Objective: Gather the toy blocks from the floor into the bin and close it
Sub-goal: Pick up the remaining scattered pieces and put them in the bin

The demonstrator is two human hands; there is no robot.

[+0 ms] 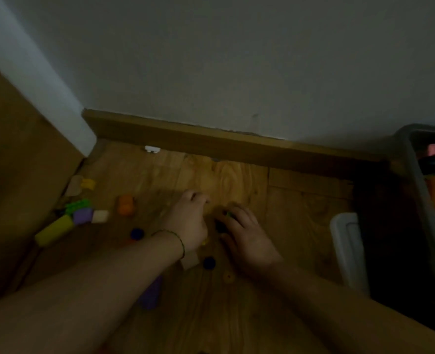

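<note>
Wooden plank floor (pixel 237 180), dim light. Grey translucent plastic bin (pixel 413 175) at far right, open, with coloured blocks already inside. Pale plastic lid (pixel 346 251) just left of the bin, off it.

Left hand (pixel 191 221) mid-floor, fingers curled under; cannot tell if it holds anything. Right hand (pixel 247 233) just beside it, fingers curled round a small dark block (pixel 221 224).

Loose toy blocks lie at left: long yellow plastic cylinder (pixel 54 229), orange rounded block (pixel 126 204), purple square block (pixel 83 215), more near the wrists.

Blocks look light, rigid, smooth and not fragile; best pinched across opposite sides, or several scooped at once. The cylinder may roll.
</note>
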